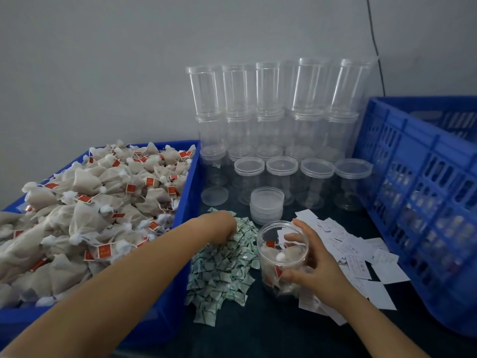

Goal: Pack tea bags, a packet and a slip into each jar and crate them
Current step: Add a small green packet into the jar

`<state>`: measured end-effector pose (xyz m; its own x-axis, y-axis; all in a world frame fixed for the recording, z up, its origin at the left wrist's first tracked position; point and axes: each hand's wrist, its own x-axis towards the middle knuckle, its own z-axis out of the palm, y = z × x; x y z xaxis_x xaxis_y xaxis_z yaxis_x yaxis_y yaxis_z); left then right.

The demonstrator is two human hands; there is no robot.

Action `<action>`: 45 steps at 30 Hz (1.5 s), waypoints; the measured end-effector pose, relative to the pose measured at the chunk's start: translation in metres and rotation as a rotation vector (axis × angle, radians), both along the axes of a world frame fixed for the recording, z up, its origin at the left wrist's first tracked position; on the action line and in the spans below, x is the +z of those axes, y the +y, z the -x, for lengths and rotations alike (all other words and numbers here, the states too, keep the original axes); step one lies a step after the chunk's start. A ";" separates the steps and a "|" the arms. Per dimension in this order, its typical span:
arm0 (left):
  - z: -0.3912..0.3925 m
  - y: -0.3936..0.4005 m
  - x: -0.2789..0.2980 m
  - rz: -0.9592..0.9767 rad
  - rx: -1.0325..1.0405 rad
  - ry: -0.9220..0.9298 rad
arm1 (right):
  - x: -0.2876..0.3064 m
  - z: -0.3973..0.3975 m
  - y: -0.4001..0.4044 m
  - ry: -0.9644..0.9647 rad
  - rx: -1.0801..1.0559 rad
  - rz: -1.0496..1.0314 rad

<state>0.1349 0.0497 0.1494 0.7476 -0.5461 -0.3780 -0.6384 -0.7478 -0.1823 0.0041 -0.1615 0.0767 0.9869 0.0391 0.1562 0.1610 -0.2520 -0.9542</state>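
Jar point(283, 257), open-topped and part-filled with tea bags, stands near the front of the surface point(258, 332) between the packet pile point(222, 264) and the slips point(358, 257), with the right hand point(308, 262) curled around its wall. The left hand point(227, 228) is down on the packet pile with its fingers hidden, so its grip cannot be told; a packet, a slip, a lid and crating appear outstanding for this jar, and many empty jars point(278, 120) wait at the back edge. Room is tight: the tea-bag bin point(185, 202) walls the left side and the blue crate point(413, 202) the right, leaving only a narrow central lane.
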 end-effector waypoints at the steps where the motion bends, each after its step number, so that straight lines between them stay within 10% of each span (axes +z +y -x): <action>1: 0.001 0.000 0.003 0.029 0.003 -0.015 | 0.000 0.000 0.000 -0.001 -0.004 -0.002; 11: 0.007 0.009 0.039 0.687 0.121 -0.022 | 0.000 0.000 0.003 -0.011 -0.023 -0.021; 16: 0.035 0.000 0.064 1.113 0.284 0.277 | -0.001 0.000 0.005 -0.009 -0.016 -0.022; 40: 0.075 -0.040 0.027 0.623 0.064 -0.124 | -0.004 -0.001 0.008 -0.013 -0.008 -0.056; 45: 0.067 -0.043 0.036 0.826 0.131 -0.011 | -0.004 0.004 0.011 -0.053 -0.038 -0.043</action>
